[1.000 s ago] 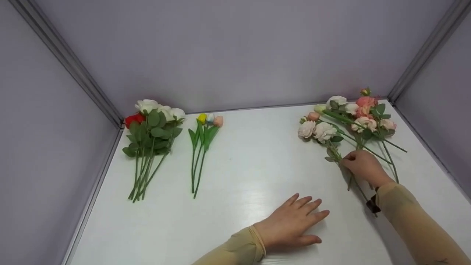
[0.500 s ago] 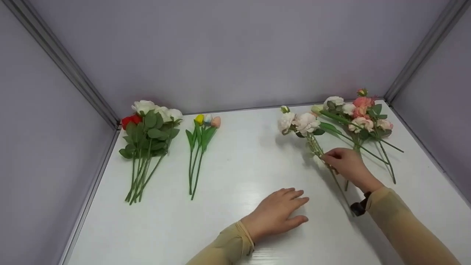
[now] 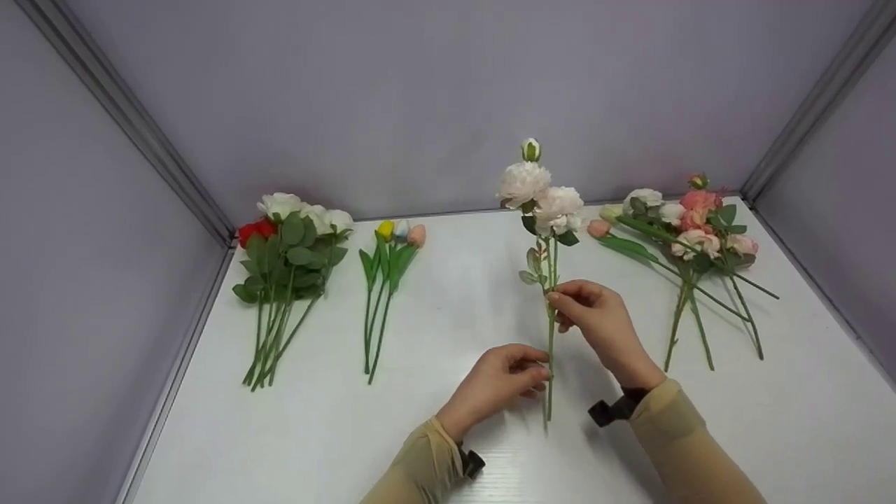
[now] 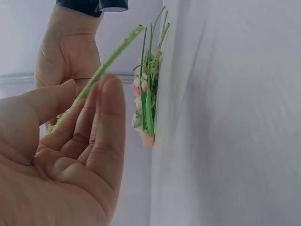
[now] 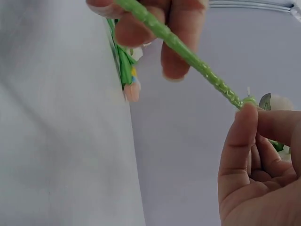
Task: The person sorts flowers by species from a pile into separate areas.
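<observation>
An artificial peony stem (image 3: 558, 208) with pale pink blooms and a bud stands nearly upright between the hands. My right hand (image 3: 600, 316) pinches its green stem around mid-height; the right wrist view shows thumb and fingertips meeting on it. Lower down, my left hand (image 3: 495, 383) reaches the stem from the left. In the left wrist view its fingers (image 4: 110, 94) are loosely bent beside the stem (image 4: 110, 61), which passes between thumb and fingers. I cannot tell how firmly they touch it.
White and red roses (image 3: 297, 238) lie at the table's left. Several tulips (image 3: 388, 259) lie beside them. At the right are mixed pink and white flowers (image 3: 696, 217) with a peach tulip (image 3: 599, 228). Grey panels (image 3: 448, 105) surround the white table (image 3: 315, 434).
My right hand has lifted the peony stem off the right-hand pile, carried it leftward and turned it upright. My left hand has left its flat spread pose and come up to the lower stem.
</observation>
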Demonstrator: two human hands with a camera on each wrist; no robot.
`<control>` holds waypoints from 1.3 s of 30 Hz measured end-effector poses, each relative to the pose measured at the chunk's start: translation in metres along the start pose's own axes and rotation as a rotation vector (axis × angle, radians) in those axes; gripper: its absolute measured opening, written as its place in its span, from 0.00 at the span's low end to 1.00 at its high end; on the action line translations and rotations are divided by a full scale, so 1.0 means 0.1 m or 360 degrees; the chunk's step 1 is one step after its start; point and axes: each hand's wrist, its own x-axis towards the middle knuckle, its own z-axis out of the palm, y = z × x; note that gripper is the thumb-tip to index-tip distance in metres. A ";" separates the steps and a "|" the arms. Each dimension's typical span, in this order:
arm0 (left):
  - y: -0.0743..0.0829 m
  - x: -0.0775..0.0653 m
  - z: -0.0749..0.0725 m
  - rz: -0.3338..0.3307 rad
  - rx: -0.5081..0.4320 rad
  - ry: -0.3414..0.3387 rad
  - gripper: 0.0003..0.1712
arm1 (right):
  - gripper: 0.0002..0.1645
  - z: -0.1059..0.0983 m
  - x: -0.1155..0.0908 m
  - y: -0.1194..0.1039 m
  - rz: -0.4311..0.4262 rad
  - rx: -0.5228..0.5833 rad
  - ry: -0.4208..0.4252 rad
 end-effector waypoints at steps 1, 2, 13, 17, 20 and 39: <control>-0.02 0.00 0.01 -0.0008 -0.0038 0.0007 0.14 | 0.21 0.02 -0.02 0.02 -0.0009 0.0018 0.0011; -0.03 0.00 0.02 -0.0015 -0.0051 0.0011 0.13 | 0.21 0.04 -0.04 0.03 -0.0013 0.0032 0.0021; -0.09 -0.02 0.06 -0.0006 0.0018 0.0084 0.07 | 0.21 0.13 -0.16 0.11 -0.0021 0.0206 -0.0017; -0.11 -0.02 0.03 0.0004 0.0120 0.0130 0.04 | 0.25 0.18 -0.17 0.11 -0.0004 0.0148 -0.0053; -0.12 -0.03 0.00 0.0006 0.0224 0.0163 0.04 | 0.26 0.21 -0.18 0.10 0.0031 0.0118 -0.0050; -0.08 0.05 -0.11 0.0003 0.0146 0.0209 0.04 | 0.27 0.21 -0.05 0.12 0.0070 0.0078 -0.0081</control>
